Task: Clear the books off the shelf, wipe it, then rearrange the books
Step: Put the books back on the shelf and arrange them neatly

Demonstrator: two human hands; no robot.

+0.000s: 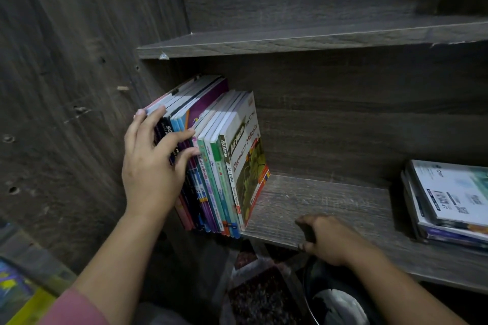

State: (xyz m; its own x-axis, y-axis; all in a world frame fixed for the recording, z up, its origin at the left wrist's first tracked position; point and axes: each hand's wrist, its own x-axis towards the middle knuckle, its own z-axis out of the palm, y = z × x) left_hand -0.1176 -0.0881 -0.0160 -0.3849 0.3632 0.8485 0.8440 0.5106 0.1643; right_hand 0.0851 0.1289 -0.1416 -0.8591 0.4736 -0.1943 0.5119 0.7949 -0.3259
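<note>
The left hand's fingers (173,141) are spread and laid flat across the spines of the upright books (224,166). One fingertip reaches up to the top corner of the leftmost volumes and the thumb rests lower on the dark spines. They press rather than pinch, and nothing is closed round a book yet.

From those fingers the rest of the row runs toward 3 o'clock and ends at the yellow-green Ekonomi Malaysia book (248,166). Each spine's long axis rises from about 5 o'clock to 11 o'clock, so the row leans toward the side panel (66,87) at 9 o'clock. The spines face the person, so I judge any pull has to come straight out toward 6 o'clock.

The left hand (150,169) is the nearer one, already touching the row. The right hand (334,240) sits well apart at 4 o'clock from the books, on the front edge of the shelf (330,200). Its fingers are curled (whether round something dark or just over the edge, I cannot tell).

Farther out at 3 o'clock, a flat stack of books (449,198) lies on the same shelf, well apart from the row.
</note>
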